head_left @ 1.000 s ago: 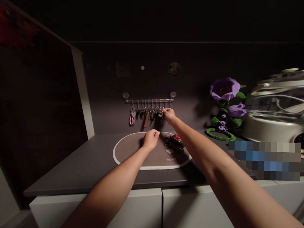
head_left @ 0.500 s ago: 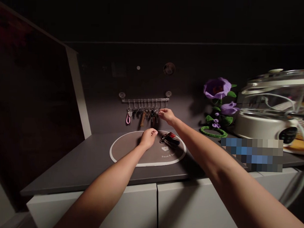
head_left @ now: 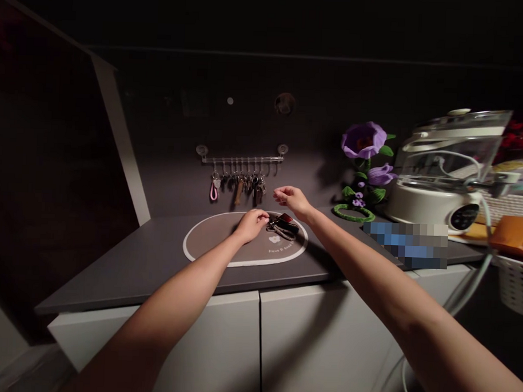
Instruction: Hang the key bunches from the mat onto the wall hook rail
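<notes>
Dark smooth counter (head_left: 126,265) runs under both hands; oval brown mat (head_left: 208,240), pale rim, sits below the fingers. Clear straight rack (head_left: 245,160) up-left of right fingers. Right hand (head_left: 294,201) has pulled away from the rack, fingers bent, part open, nothing visible in them, so the rack likely bears its load alone. Left hand (head_left: 248,226) low at mat, fingers curled; can't tell if gripping. Red-and-black bundle (head_left: 287,226), corded, on mat just right of left fingers. Metal keys (head_left: 260,187) hang left of right fingers, apart. Rounded pink loop (head_left: 213,191) farther left.
</notes>
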Demonstrator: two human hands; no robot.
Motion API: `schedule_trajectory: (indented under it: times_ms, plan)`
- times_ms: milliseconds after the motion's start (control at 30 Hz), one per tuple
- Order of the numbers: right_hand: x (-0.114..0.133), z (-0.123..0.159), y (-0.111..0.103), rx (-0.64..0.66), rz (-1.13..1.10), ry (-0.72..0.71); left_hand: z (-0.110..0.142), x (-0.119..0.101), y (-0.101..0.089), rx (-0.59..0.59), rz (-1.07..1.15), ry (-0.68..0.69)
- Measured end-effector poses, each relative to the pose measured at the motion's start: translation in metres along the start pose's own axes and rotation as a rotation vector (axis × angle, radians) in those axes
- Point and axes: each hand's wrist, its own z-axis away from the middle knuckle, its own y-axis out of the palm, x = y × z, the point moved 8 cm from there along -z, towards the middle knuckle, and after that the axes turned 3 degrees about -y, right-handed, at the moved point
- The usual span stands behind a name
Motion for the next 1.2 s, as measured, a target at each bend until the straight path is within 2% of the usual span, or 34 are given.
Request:
schedule_trajectory:
  times_ms: [267,367,500,633,900,1200]
  plan:
    - [-0.017,0.040,-0.014,0.111,0.206,-0.030,0.002,-0.004,0.001,0.042,-0.097,0.033]
    - [-0.022,0.048,-0.020,0.115,0.405,-0.061,0.003,-0.005,0.000,0.041,-0.109,0.038]
    - [-0.025,0.055,-0.026,0.117,0.715,-0.031,0.003,-0.005,-0.002,0.030,-0.120,0.011]
    - [-0.020,0.059,-0.021,0.156,0.859,-0.039,0.004,-0.005,-0.004,0.024,-0.112,0.006]
    - [-0.020,0.060,-0.016,0.197,0.850,-0.069,0.004,-0.004,-0.004,0.029,-0.093,0.004]
    - [-0.026,0.057,-0.013,0.201,0.638,-0.066,0.003,-0.006,-0.003,0.028,-0.118,0.040]
